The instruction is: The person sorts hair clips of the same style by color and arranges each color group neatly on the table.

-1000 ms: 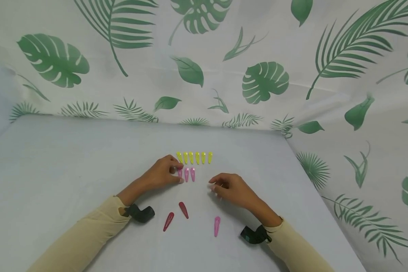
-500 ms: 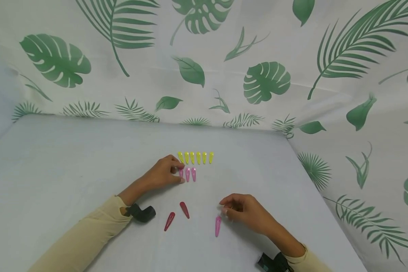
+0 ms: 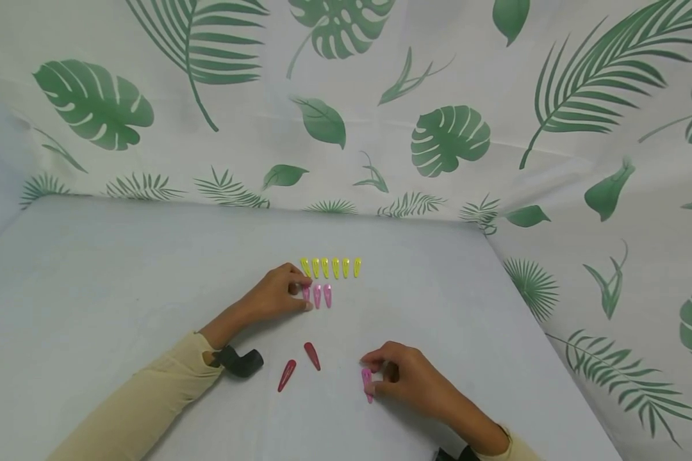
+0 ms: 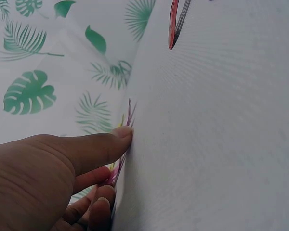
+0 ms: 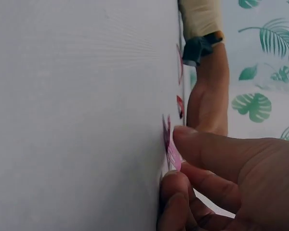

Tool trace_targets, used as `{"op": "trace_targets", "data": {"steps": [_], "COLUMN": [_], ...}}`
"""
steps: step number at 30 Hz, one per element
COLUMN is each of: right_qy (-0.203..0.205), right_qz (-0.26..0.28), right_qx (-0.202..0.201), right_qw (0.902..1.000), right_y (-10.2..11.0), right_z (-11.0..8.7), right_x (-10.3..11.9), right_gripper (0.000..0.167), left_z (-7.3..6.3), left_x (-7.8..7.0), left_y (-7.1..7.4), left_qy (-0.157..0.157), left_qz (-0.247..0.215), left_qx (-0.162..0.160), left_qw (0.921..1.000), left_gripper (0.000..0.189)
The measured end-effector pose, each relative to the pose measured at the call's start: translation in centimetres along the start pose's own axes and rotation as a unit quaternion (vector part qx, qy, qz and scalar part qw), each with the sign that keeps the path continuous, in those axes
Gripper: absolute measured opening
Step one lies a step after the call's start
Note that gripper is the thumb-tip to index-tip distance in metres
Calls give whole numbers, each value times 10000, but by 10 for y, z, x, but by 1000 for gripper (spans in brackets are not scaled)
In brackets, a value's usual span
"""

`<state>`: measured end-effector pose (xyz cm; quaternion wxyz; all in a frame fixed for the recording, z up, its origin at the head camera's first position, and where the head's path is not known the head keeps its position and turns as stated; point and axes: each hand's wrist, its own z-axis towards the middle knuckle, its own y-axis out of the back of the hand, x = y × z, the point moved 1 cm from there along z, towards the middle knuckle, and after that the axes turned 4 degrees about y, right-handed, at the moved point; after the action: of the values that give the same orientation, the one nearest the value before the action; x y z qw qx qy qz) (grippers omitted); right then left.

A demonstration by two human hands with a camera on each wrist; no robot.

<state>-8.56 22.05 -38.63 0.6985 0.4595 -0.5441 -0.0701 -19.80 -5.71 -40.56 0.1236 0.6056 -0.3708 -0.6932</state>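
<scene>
My left hand has thumb and fingers at the two ends of the leftmost pink snap hair clip; that clip is partly hidden. Two more pink clips lie beside it in a short row. Farther forward, several yellow hair clips form a row. Nearer to me, my right hand pinches a separate pink hair clip lengthwise between thumb and fingers. In the right wrist view this clip is at the table surface, between the thumb and fingers.
Two dark red hair clips, one slanting right and the other slanting left, lie between the hands. The white table meets a leaf-printed cloth at the back and right.
My right hand has moved back toward me from beside the pink row and taken hold of the separate pink hair clip. The left hand stays in place.
</scene>
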Motion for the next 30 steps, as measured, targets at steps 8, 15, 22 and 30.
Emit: {"op": "trace_targets", "data": {"steps": [8, 15, 22, 30], "right_qy": [7, 81, -10, -78], "right_qz": [-124, 85, 459, 612], "right_qx": [-39, -57, -62, -218], "right_qw": [9999, 9999, 9989, 9979], "right_y": [-2, 0, 2, 7], "right_z": [4, 14, 25, 40], "right_x": [3, 4, 3, -5], "right_gripper": [19, 9, 5, 9], "left_z": [1, 0, -2, 0], "left_x": [0, 1, 4, 2], "left_y": [0, 1, 1, 0], "left_qy": [-88, -39, 10, -78], "left_qz": [41, -3, -46, 9], "left_qx": [-44, -49, -49, -54], "left_qw": [9999, 10000, 10000, 10000], "left_gripper": [45, 45, 45, 45]}}
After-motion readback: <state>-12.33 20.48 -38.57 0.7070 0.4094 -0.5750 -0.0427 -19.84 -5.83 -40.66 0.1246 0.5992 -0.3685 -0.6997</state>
